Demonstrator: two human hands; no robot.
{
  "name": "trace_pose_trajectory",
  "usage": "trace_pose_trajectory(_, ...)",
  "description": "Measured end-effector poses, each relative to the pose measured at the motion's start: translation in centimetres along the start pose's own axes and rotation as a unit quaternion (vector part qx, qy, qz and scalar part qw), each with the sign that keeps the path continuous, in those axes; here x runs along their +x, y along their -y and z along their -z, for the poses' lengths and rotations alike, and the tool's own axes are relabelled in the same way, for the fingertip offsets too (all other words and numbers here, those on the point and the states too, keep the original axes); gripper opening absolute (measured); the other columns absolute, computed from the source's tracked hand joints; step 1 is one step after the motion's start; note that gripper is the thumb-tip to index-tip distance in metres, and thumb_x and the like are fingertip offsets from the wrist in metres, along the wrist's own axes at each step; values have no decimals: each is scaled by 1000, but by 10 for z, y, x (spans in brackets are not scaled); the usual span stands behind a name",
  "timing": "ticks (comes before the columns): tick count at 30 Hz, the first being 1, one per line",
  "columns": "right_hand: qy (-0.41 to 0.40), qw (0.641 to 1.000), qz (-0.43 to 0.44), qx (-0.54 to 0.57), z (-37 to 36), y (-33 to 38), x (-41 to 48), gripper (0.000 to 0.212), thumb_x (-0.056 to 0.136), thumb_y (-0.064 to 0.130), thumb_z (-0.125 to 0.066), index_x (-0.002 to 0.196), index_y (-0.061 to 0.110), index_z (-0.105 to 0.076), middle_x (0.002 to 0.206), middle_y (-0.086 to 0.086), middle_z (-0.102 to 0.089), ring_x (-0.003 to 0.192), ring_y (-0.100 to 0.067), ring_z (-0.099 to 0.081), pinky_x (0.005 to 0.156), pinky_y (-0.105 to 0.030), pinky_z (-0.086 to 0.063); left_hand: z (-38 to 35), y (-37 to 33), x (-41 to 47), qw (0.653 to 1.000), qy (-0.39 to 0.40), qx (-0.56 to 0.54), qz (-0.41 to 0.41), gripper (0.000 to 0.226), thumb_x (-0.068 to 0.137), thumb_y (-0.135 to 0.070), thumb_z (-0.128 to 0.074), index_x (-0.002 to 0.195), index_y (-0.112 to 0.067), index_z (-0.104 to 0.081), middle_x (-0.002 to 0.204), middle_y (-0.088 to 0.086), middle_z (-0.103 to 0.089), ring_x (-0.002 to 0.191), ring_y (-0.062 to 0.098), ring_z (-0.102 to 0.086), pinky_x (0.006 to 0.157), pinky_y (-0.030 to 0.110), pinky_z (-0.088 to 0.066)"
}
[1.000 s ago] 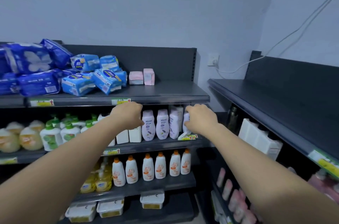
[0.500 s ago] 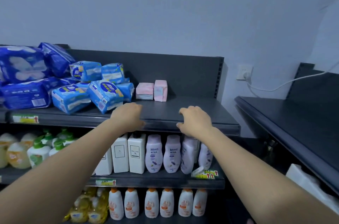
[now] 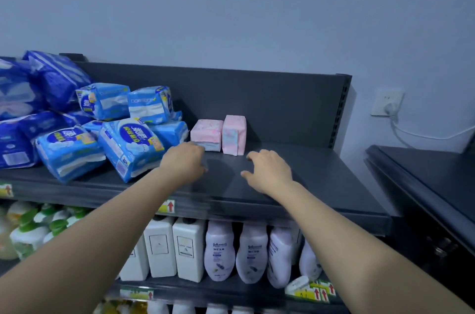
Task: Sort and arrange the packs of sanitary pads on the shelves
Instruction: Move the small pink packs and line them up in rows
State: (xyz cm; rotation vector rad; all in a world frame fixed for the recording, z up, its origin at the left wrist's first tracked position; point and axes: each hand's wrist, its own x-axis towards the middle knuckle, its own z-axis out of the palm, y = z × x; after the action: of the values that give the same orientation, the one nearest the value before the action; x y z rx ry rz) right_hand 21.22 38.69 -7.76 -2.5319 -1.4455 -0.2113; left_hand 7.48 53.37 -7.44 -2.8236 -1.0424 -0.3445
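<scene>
Reaching both hands further in than half a second ago, off the front lip of the dark grey metal top shelf (image 3: pixel 308 177) and over its bare board, with the view tipping upward as well. Holding the left hand (image 3: pixel 183 163) above the shelf's middle, knuckles up, fingers bending loosely downward and gripping nothing; fingertips sitting right at the front lower corner of the flat pink-and-white soft pack of pads (image 3: pixel 207 133), contact impossible to tell. Spreading the right hand (image 3: pixel 270 172) above the same shelf, palm down, fingers half extended, thumb apart, grasping nothing, near but clear of the upright pink-and-blue soft pack of pads (image 3: pixel 234 135), which is standing against the flat one toward the shelf's back. Showing on the shelf's left half a loose heap of light blue plastic pad packs (image 3: pixel 129 149), two sitting on top, the frontmost tilting close beside the left hand. Showing at the shelf's far left end large dark blue plastic packs (image 3: pixel 51 77) piling against the back panel. Showing under the shelf square white bottles (image 3: pixel 185 249), lilac plastic bottles (image 3: pixel 219 252) and green-capped bottles (image 3: pixel 28 231). Showing right of the shelf a white wall socket (image 3: pixel 386 102) with a plug in it.
</scene>
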Motion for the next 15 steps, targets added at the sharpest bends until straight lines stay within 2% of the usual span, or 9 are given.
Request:
trace_pose_trajectory(3, 0, 1000, 4, 3, -9, -1, 34, 44, 94, 43, -56, 129, 18, -51, 120, -5, -54, 117, -25, -48, 82, -36, -44, -11, 6, 37, 1000, -5, 5, -2, 41, 87, -39, -62, 118, -13, -56, 121, 5, -52, 115, 25, -50, 89, 38, -45)
trace_pose_trajectory(6, -22, 1000, 9, 10, -17, 0, 69, 50, 93, 40, -59, 134, 18, -42, 121, -7, -50, 113, -27, -49, 77, -35, -42, -21, 11, 73, 1000, -16, 5, -13, 43, 87, -36, -63, 121, -13, -52, 124, 4, -50, 122, 24, -46, 94, 38, -42)
trace_pose_trajectory(9, -46, 999, -4, 28, -25, 2, 100, 62, 92, 37, -60, 144, 23, -28, 130, -9, -42, 114, -29, -48, 79, -37, -44, -31, 14, 102, 1000, -21, 19, -14, 46, 86, -29, -62, 126, -15, -47, 133, 4, -46, 128, 23, -41, 102, 37, -36)
trace_pose_trajectory(11, -34, 998, -11, 48, -31, 2, 119, 69, 93, 38, -58, 150, 30, -19, 139, -9, -35, 117, -30, -48, 84, -38, -46, -38, 17, 117, 999, -24, 24, -15, 46, 86, -27, -61, 127, -16, -45, 133, 3, -46, 128, 23, -42, 103, 38, -36)
trace_pose_trajectory(13, -12, 997, -19, 77, -37, 2, 135, 69, 93, 42, -57, 150, 33, -19, 142, -9, -34, 116, -30, -50, 83, -36, -46, -44, 22, 129, 1000, -16, 16, -17, 55, 83, -31, -66, 131, -17, -41, 135, 2, -46, 128, 23, -42, 101, 38, -38)
trace_pose_trajectory(15, -16, 994, -38, 104, -45, 3, 148, 67, 88, 49, -61, 144, 31, -28, 134, -8, -41, 109, -30, -55, 79, -35, -46, -49, 25, 139, 1000, 5, -2, -19, 72, 77, -35, -73, 137, -18, -36, 139, 0, -42, 129, 22, -40, 98, 37, -41)
